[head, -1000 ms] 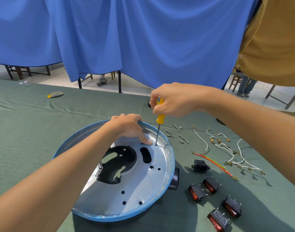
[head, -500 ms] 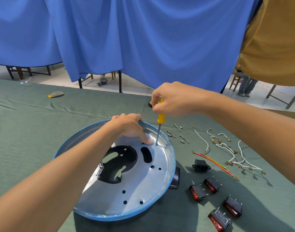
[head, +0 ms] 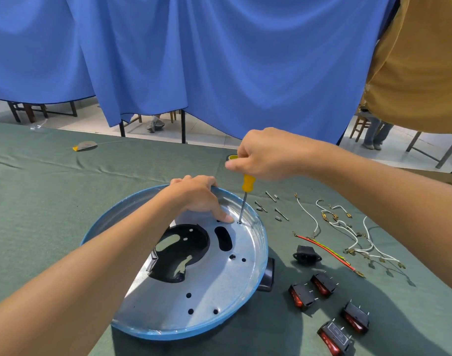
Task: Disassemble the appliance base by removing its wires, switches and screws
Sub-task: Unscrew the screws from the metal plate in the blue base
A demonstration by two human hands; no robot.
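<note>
Unscrewing the round blue-rimmed metal appliance base
Right hand grips the yellow-handled screwdriver, tip on a screw; left hand grasps the base rim.

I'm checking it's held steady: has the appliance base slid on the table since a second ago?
No. The appliance base keeps the same gap to the black socket lying on the cloth to its right; no shift shows.

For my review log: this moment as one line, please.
right hand grips screwdriver, tip on screw in base | left hand holds base rim | four switches, wires beside base
</note>
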